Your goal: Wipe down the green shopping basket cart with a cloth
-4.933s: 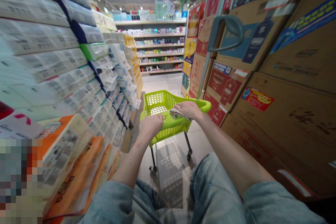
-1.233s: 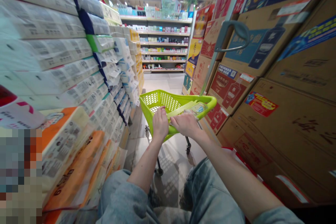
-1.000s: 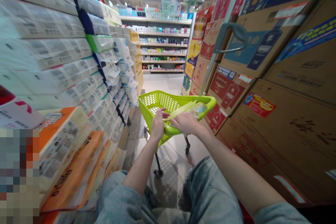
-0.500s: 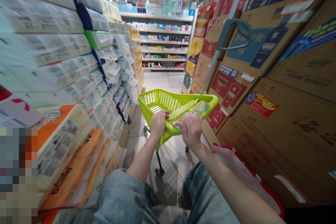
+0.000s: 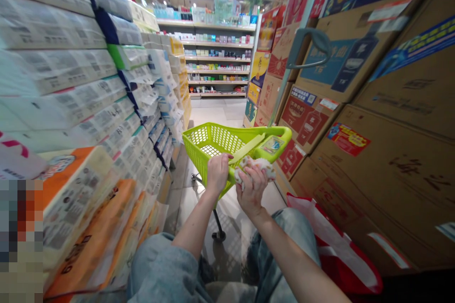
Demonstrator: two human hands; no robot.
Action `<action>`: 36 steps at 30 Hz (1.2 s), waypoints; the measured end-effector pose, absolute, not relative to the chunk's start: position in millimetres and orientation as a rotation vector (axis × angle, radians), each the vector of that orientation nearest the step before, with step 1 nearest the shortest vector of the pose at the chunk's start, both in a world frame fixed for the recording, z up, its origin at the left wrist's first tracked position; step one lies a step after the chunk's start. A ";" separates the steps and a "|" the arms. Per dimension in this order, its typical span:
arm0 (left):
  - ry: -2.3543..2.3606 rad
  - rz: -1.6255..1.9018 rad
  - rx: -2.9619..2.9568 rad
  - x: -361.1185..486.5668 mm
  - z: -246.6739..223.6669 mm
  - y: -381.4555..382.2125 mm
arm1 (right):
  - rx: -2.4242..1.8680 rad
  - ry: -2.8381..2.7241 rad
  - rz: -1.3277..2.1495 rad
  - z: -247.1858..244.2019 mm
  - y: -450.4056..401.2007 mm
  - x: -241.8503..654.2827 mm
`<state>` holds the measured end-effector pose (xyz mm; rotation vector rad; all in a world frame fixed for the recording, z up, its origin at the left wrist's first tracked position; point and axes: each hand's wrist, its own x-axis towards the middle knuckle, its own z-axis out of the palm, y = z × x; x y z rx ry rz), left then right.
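Seemingly mid-work, the right hand (image 5: 253, 187) clutches a cloth (image 5: 267, 168) by the near edge of the green cart (image 5: 199, 158) on the floor (image 5: 232, 110); the left hand (image 5: 217, 173) grasps that edge. What's done or remaining is unclear.

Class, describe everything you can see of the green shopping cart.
The shopping cart is lime green and looks plastic, with perforated basket walls, a paler strip across it and a label near the looped handle. It stands upright on the pale floor, angled, with dark legs and small wheels partly visible. The left hand grips its near edge; the right hand holds a patterned cloth, apparently against the handle side.
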<state>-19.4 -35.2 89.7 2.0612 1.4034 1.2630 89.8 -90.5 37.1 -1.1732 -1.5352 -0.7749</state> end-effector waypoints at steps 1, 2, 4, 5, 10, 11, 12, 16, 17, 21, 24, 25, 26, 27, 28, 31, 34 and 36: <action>1.402 1.263 2.062 -17.4 89.4 -36.1 | -1.188 -1.526 -0.760 36.0 -90.1 91.7; 1.402 1.263 2.061 -15.3 88.9 -36.8 | -1.208 -1.510 -0.731 35.1 -90.3 92.5; 1.409 1.262 2.061 -11.2 87.9 -37.9 | -1.241 -1.468 -0.652 33.9 -92.4 91.4; 1.417 1.262 2.064 -9.4 87.4 -38.3 | -1.254 -1.449 -0.614 33.5 -94.0 89.6; 1.447 1.262 2.089 -3.2 86.3 -41.0 | -1.305 -1.432 -0.597 31.6 -101.4 78.7; 1.442 1.267 2.095 -2.6 86.3 -41.4 | -1.305 -1.438 -0.612 30.9 -101.7 77.9; 1.431 1.273 2.102 -2.1 86.4 -41.8 | -1.297 -1.437 -0.632 30.3 -101.5 78.1; 1.342 1.256 2.146 -1.3 86.5 -41.4 | -1.240 -1.408 -0.761 29.7 -96.1 91.4; 1.321 1.244 2.154 -1.2 86.4 -41.1 | -1.227 -1.418 -0.787 30.9 -94.5 97.7; 1.264 1.217 2.160 -0.1 86.1 -40.6 | -1.160 -1.537 -0.758 45.3 -90.6 126.8; 1.236 1.208 2.161 2.8 85.4 -42.7 | -1.142 -1.592 -0.627 64.5 -91.0 143.9; 1.234 1.208 2.162 4.2 84.8 -44.0 | -1.156 -1.604 -0.586 71.6 -91.6 147.9; 1.236 1.208 2.162 5.6 84.1 -45.5 | -1.181 -1.614 -0.550 78.5 -92.5 151.0; 1.241 1.208 2.161 7.1 83.1 -47.3 | -1.218 -1.622 -0.519 85.3 -93.7 153.5; 1.246 1.208 2.159 8.5 82.1 -49.3 | -1.257 -1.632 -0.488 91.8 -94.9 155.6; 1.230 1.214 2.157 12.4 78.8 -56.6 | -1.372 -1.688 -0.385 109.5 -98.1 161.7; 1.175 1.222 2.163 14.7 77.2 -65.3 | -1.501 -1.737 -0.229 124.5 -97.7 169.8; 1.130 1.207 2.174 14.6 78.0 -70.9 | -1.589 -1.743 -0.105 132.3 -95.3 176.6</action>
